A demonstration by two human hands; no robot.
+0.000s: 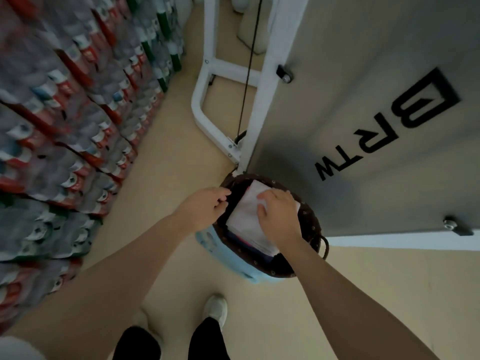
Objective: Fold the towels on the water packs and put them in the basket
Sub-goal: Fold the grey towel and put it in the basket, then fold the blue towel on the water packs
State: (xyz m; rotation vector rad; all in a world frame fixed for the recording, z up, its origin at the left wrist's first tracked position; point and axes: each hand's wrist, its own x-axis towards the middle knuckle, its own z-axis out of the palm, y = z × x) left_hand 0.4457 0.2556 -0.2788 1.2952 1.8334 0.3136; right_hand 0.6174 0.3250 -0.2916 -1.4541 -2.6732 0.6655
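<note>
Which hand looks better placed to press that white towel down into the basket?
The right hand: it already lies on the white towel inside the basket. The left hand is at the rim.

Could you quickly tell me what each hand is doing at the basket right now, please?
Left hand: fingers curled at the basket rim, apparently gripping it.
Right hand: on the folded white towel in the basket, fingers curled over its edge.
</note>
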